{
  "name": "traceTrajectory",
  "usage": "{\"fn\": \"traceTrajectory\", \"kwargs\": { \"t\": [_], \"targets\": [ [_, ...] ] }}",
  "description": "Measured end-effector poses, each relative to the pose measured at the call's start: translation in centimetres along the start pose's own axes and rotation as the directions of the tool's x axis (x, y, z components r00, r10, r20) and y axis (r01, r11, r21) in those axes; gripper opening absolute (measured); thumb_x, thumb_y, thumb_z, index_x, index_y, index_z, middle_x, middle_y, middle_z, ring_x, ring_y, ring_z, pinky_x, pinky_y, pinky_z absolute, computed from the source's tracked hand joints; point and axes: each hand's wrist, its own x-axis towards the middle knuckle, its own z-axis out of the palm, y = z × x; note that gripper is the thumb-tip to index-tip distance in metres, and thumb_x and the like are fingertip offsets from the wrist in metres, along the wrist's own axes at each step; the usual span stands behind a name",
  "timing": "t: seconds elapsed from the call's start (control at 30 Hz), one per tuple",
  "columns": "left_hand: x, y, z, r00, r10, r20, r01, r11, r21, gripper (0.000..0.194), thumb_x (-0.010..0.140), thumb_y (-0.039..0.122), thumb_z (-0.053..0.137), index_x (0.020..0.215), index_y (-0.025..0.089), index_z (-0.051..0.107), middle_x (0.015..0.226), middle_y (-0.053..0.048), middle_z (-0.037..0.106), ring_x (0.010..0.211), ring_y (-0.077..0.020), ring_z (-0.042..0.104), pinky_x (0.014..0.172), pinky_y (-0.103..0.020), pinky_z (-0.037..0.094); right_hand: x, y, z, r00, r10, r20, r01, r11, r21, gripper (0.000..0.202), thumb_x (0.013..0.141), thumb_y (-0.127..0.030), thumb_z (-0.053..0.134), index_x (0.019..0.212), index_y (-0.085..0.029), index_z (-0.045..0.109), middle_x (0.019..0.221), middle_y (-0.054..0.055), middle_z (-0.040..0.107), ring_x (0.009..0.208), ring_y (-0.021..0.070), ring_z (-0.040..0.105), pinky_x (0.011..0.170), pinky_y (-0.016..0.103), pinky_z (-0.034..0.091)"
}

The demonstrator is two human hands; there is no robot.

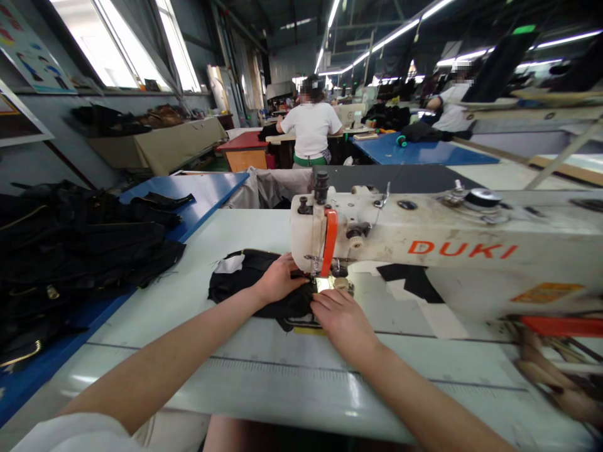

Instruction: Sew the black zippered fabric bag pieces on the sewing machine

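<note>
Lying rumpled under both hands, black fabric (257,285)
</note>
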Motion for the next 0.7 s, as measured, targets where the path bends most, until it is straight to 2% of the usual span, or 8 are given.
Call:
{"fn": "traceTrajectory", "kwargs": {
  "t": [0.27, 0.47, 0.7],
  "targets": [
    [-0.4, 0.0, -0.1, 1.0, 0.009, 0.023, -0.007, 0.998, -0.067, 0.012, 0.076, 0.017, 0.065, 0.088, 0.019, 0.069, 0.099, -0.003, 0.069, 0.101, -0.0206, 0.06, 0.094, -0.035, 0.047, -0.1, -0.1, 0.0, 1.0, -0.011, -0.02, 0.012, 1.0, 0.025, 0.015, 0.086, -0.01, 0.054, 0.087, -0.017, 0.066, 0.095, 0.008, 0.067, 0.096, 0.0219, 0.055, 0.084, 0.035, 0.042],
    [-0.4, 0.0, -0.4, 0.999, 0.003, 0.039, -0.001, 0.998, -0.06, 0.008, 0.074, 0.013, 0.062, 0.079, 0.017, 0.067, 0.094, -0.004, 0.068, 0.093, -0.0189, 0.061, 0.089, -0.032, 0.048, -0.3, 0.2, 0.4, 0.998, -0.035, -0.053, 0.037, 0.998, 0.041, 0.017, 0.085, -0.008, 0.053, 0.09, -0.017, 0.067, 0.101, 0.008, 0.068, 0.1, 0.0232, 0.056, 0.088, 0.037, 0.041],
    [-0.8, 1.3, -1.5, 0.994, 0.05, 0.093, -0.061, 0.991, 0.123, 0.006, 0.076, 0.015, 0.059, 0.078, 0.018, 0.064, 0.089, -0.004, 0.066, 0.092, -0.02, 0.058, 0.087, -0.033, 0.046, -0.3, 0.4, 0.6, 0.997, -0.068, -0.025, 0.07, 0.993, 0.091, 0.019, 0.083, -0.004, 0.054, 0.092, -0.016, 0.066, 0.104, 0.008, 0.067, 0.104, 0.0223, 0.057, 0.095, 0.038, 0.041]
  ]
}}
